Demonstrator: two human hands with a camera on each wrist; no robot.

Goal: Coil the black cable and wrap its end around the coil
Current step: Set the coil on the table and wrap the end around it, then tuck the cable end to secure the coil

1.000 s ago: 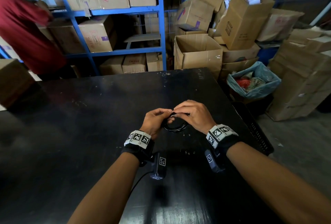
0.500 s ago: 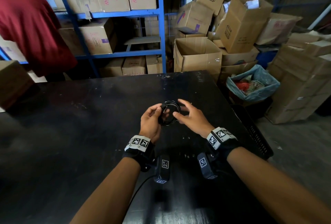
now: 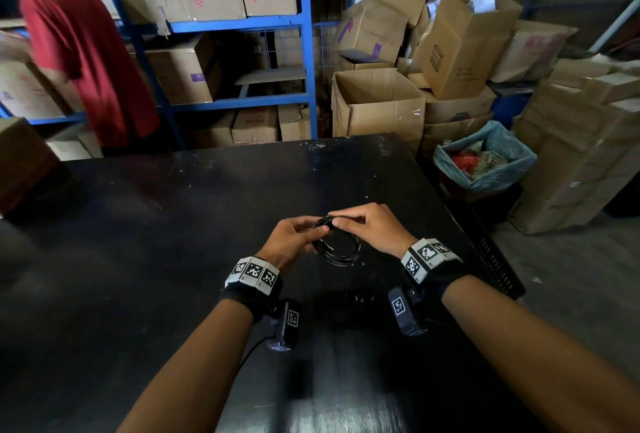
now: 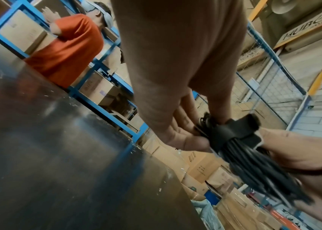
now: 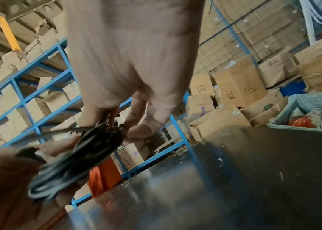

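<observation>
Both hands closing back in since half a second ago: left hand (image 3: 294, 236) and right hand (image 3: 369, 228) pinching the coiled thin black cable (image 3: 341, 249) just above the scuffed black tabletop (image 3: 173, 242), wrapping its end; next needs a tight tuck.

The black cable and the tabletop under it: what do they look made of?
Black cable: looks like thin rubber or plastic-jacketed wire with a slight sheen, since its loops bend freely where the left hand and right hand pinch it. Table: hard and dark with a glossy finish, scuffed and flecked pale; probably painted or laminated board, though metal cannot be ruled out.
</observation>
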